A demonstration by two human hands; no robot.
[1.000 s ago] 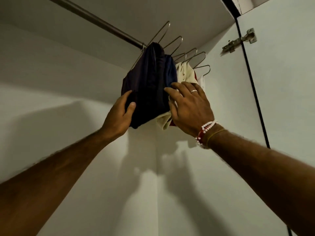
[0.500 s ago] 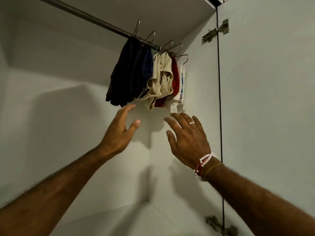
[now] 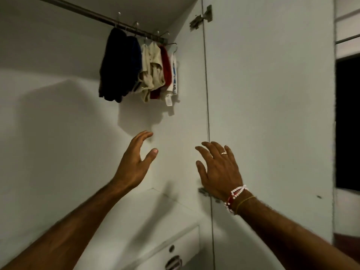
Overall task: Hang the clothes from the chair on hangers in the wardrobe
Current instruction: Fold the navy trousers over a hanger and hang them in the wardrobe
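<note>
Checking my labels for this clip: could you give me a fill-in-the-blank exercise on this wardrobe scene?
The left hand and right hand each hold ____.
A ring sits on the ____ hand.
On the rod, the garment nearest the door is mostly ____.
Missing words: nothing; right; white.

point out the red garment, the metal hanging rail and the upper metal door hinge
red garment [image 3: 167, 64], head view, its hanging side
metal hanging rail [image 3: 78, 10], head view, bare stretch
upper metal door hinge [image 3: 201, 18], head view, its bracket
</note>
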